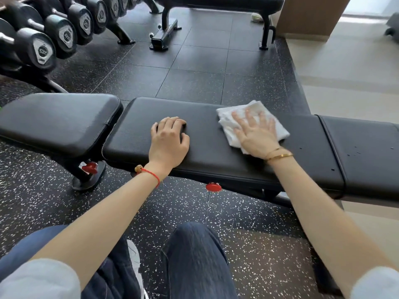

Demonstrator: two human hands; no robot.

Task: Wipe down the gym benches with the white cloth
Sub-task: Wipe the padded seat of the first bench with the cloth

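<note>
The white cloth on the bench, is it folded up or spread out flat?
Folded. The white cloth shows stacked layered edges at its left side, lying on the bench pad under the flat right hand.

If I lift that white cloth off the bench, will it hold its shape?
Probably not. The white cloth lies in soft rumpled folds under the right hand, so it would likely droop. It looks thin and light, and should slide easily over the smooth bench pad.
</note>
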